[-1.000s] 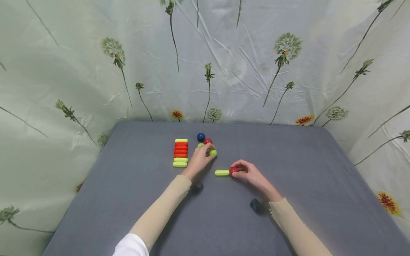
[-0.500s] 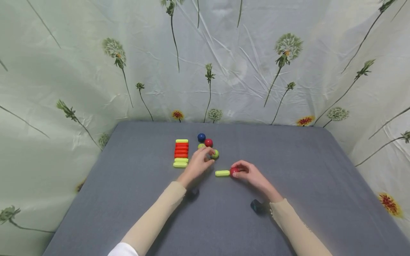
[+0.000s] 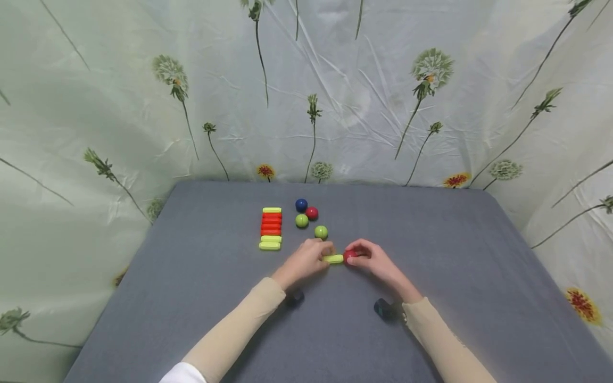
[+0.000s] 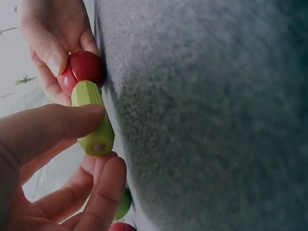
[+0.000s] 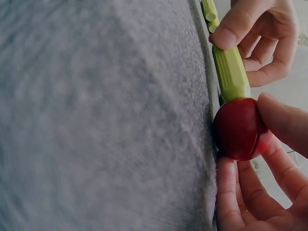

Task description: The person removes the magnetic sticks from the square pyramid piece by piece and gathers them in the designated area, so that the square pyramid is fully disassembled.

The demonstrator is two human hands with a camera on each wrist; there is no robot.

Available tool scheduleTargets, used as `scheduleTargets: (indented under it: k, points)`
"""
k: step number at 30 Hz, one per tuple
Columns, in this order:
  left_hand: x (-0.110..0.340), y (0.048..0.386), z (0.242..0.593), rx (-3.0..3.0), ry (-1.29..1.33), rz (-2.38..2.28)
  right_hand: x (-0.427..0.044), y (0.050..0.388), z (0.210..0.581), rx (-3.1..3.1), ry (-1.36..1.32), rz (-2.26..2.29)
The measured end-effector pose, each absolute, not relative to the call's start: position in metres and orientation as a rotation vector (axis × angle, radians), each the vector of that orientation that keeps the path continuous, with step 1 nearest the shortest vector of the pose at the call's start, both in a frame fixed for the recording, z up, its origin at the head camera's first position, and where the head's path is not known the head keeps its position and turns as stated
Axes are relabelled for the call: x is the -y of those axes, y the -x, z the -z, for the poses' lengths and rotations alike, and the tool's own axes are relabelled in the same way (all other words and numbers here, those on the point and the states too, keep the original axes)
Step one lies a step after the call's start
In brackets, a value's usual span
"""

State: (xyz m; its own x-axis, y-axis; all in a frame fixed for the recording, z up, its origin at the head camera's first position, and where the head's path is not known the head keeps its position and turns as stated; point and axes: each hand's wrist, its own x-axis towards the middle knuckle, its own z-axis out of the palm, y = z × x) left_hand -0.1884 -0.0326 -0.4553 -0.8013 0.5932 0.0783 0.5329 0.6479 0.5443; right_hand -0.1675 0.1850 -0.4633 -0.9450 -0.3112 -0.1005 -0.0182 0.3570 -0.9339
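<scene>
My right hand [image 3: 379, 264] pinches a red ball [image 3: 349, 257] between thumb and fingers on the grey tabletop. A yellow-green ribbed stick [image 3: 336, 259] meets the ball's left side end to end; in the left wrist view a small round metal spot shows on the stick's free end. Around that stick my left hand [image 3: 303, 263] curls, its thumb laid across it. In the right wrist view the same stick [image 5: 232, 72] touches the red ball [image 5: 237, 129]. Just beyond the left fingers lies a green ball [image 3: 321, 232], apart from the stick.
Farther back a blue ball [image 3: 301, 205], a second red ball [image 3: 312, 213] and another green ball [image 3: 301, 221] sit close together. To their left, several red sticks [image 3: 271, 223] and yellow-green sticks [image 3: 270, 246] lie in a row. A flower-print cloth [image 3: 306, 96] hangs behind the table.
My left hand has let go of the nearer green ball and come toward me to the yellow-green stick. The right hand stays at its red ball.
</scene>
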Motion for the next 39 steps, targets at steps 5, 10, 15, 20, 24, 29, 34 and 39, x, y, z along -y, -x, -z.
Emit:
scheduleTargets:
  k: [5, 10, 15, 20, 24, 29, 34, 39]
  points:
    - [0.046, 0.186, 0.454, -2.760, -1.007, -0.903, -0.184, 0.166, 0.462, -2.374, 0.289, 1.630]
    - [0.075, 0.187, 0.452, -2.736, -1.021, -1.077, -0.183, 0.172, 0.463, -2.391, 0.233, 1.669]
    - [0.111, 0.185, 0.450, -2.799, -0.922, -1.175, -0.178, 0.188, 0.463, -2.449, 0.185, 1.677]
    - [0.140, 0.181, 0.453, -2.904, -0.841, -1.165, -0.169, 0.206, 0.461, -2.504, 0.154, 1.661]
    - [0.154, 0.179, 0.456, -2.965, -0.781, -1.143, -0.161, 0.221, 0.458, -2.545, 0.140, 1.642]
    - [0.161, 0.181, 0.458, -3.003, -0.679, -1.144, -0.153, 0.235, 0.457, -2.582, 0.133, 1.618]
    - [0.162, 0.183, 0.460, -3.008, -0.622, -1.145, -0.146, 0.242, 0.458, -2.600, 0.139, 1.611]
    - [0.162, 0.183, 0.460, -2.995, -0.589, -1.118, -0.142, 0.245, 0.459, -2.607, 0.140, 1.601]
